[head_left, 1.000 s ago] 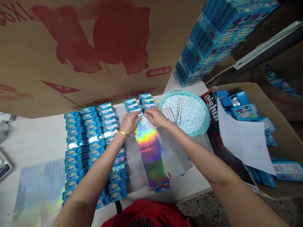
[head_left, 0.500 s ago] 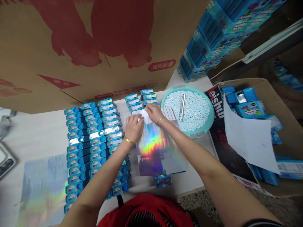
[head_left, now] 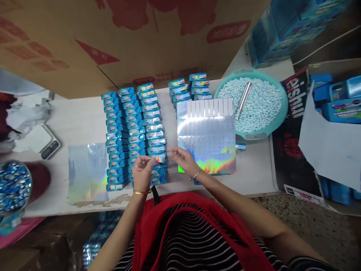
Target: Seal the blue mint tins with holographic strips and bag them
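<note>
Over the front of the third row of blue tins point(head_left: 154, 133), my left hand point(head_left: 143, 171) pinches a small shiny sticker point(head_left: 159, 159). My right hand point(head_left: 183, 160) is to its right, over the lower left edge of a holographic sticker sheet point(head_left: 207, 131); its thumb and fingers are close together, and what they hold, if anything, is too small to make out. White strips show along the top of the sheet. Two more rows of blue tins point(head_left: 130, 124) stand to the left, most with stickers facing up.
A teal basin point(head_left: 265, 135) of pale tablets holds a metal tube point(head_left: 244, 98). Behind stands a large cardboard box point(head_left: 141, 49). Another shiny sheet point(head_left: 87, 169), a scale point(head_left: 42, 143) and a tub of blue wrapped pieces point(head_left: 14, 186) are at left. An open carton point(head_left: 321, 69) is at right.
Both hands have moved from the top of the sticker sheet toward the front. A small shiny sticker now shows in my left hand. The camera view has shifted left, showing the scale and the tub.
</note>
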A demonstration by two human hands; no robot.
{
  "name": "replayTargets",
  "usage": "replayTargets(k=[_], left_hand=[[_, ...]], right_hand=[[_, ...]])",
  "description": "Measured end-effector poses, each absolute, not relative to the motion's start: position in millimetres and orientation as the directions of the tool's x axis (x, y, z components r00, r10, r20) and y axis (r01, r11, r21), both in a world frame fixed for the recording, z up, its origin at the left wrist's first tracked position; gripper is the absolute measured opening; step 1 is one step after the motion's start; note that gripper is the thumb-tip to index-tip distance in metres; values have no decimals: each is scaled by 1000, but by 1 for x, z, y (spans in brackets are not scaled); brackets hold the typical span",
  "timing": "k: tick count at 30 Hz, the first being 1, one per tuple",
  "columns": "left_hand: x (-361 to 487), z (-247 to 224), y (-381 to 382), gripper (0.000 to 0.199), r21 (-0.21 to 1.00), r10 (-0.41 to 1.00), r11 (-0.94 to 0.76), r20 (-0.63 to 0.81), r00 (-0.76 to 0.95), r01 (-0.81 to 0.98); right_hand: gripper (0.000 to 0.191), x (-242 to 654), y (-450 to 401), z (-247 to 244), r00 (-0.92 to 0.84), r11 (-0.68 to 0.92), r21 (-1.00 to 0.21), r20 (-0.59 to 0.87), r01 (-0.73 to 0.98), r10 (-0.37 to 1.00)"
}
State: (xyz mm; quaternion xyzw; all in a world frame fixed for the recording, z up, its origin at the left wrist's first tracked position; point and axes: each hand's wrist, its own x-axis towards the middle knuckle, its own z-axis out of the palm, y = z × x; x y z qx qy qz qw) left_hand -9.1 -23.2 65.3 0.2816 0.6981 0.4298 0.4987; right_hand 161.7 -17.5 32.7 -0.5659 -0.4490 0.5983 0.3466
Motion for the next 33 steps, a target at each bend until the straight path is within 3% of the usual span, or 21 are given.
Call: replayTargets(k=[5, 10, 18, 20, 24, 31, 33], left_hand=[[-14, 44, -61, 30, 841, 759, 533, -524, -386, -94], [-15, 24, -71, 28, 849, 780, 528, -490, -388, -12], [-18, 10, -69, 18, 850, 836, 486, -386, -389, 201], [-18, 12, -69, 13, 802, 873, 451, -304, -382, 392], [-17, 13, -70, 10, 572, 928, 369, -183, -324, 732], [-15, 9, -69, 12, 465, 941, 339, -185, -284, 818], [-16, 10, -68, 22, 453, 928, 373, -185, -324, 810]], right_hand=[[45, 136, -63, 11, -131, -495, -869, -490, -8, 862], [50, 136, -65, 4, -95, -579, -815, -578, 22, 810], [26, 130, -57, -13, -5, -449, -849, -469, 279, 883], [20, 130, -55, -18, 17, -438, -819, -466, 371, 885], [14, 131, -51, -20, -4, -361, -772, -426, 524, 905], [5, 130, -49, -22, -36, -321, -736, -424, 595, 905], [9, 129, -53, -22, -20, -343, -729, -439, 592, 898]])
